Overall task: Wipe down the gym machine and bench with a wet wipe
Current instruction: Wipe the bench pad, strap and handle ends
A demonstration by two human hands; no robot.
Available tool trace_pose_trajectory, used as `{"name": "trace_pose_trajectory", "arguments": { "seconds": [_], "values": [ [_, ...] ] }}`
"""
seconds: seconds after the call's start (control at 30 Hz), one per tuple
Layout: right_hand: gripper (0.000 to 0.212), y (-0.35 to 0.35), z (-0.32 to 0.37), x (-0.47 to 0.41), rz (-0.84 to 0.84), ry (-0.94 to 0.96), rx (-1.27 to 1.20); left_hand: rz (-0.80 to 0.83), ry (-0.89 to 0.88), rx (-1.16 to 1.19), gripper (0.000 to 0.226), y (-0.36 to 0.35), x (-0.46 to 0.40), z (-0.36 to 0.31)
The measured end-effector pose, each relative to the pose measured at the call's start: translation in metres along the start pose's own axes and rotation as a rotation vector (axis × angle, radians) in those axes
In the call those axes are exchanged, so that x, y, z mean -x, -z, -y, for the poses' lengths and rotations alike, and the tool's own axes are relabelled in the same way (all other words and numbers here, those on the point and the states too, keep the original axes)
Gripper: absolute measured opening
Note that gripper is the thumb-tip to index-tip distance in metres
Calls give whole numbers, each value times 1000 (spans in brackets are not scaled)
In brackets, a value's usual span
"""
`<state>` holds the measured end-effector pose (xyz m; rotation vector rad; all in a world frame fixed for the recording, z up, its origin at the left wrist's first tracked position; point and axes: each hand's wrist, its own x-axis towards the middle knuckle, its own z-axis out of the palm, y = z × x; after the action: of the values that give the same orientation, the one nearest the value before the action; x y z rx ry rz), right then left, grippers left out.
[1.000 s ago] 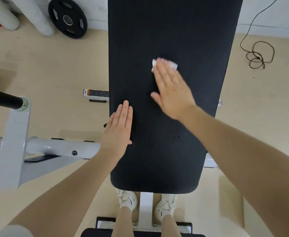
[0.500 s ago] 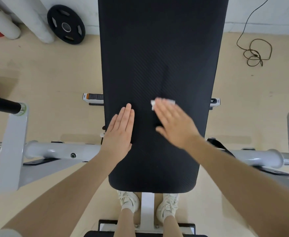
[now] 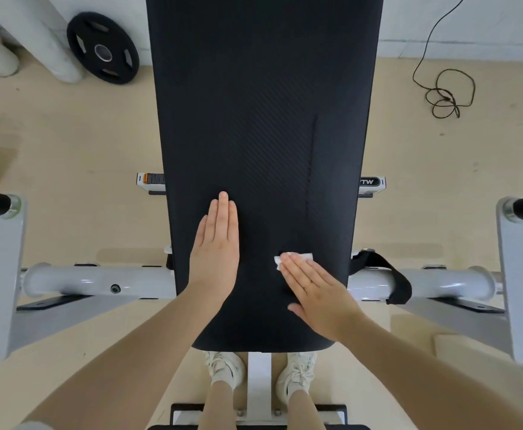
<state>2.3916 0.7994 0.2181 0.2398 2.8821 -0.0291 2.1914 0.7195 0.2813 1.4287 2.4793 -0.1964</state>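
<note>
Head view:
Bench pad [image 3: 263,119]: a long black padded surface running from the near edge away to the far wall, with a fine diagonal texture.
Left hand [image 3: 215,252]: lies flat, palm down, on the near left part of the pad; the fingers [image 3: 223,212] are straight, held together and grasp nothing.
Right hand [image 3: 319,293]: flat, palm down, on the near right part of the pad, fingers extended and pressing on the wipe rather than curled around it.
Wet wipe [image 3: 294,257]: a small white folded piece on the pad, mostly under the right fingertips, with its far edge and left corner showing.
Machine frame [image 3: 99,282]: pale grey tubes extend left and right from under the pad, with black handles at both outer edges.
Black strap [image 3: 384,274]: wrapped over the right tube, just beside the pad.
Weight plate [image 3: 102,48]: black, leaning at the far left wall.
Cable [image 3: 443,94]: dark, coiled on the floor at far right.
Shoes [image 3: 226,367]: white, below the pad's near end, either side of a white post.
</note>
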Motion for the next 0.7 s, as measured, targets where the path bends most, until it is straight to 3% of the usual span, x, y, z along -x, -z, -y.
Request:
{"name": "trace_pose_trajectory", "arguments": {
  "seconds": [0.17,0.3,0.43,0.57,0.7],
  "values": [
    [66,19,-45,-21,-62,-47,63,-13,-57,135,112,6,2,-26],
    [67,69,-105,-74,-240,-188,66,45,-44,70,119,2,-6,-45],
    [66,103,-143,-105,-284,-282,-66,61,3,62,117,-4,-10,-52],
    [69,69,-116,-70,-260,-241,-90,66,32,49,116,-3,-10,-58],
    [74,2,-58,11,-92,-77,-65,83,59,38,115,-3,-8,-63]
  ]
}}
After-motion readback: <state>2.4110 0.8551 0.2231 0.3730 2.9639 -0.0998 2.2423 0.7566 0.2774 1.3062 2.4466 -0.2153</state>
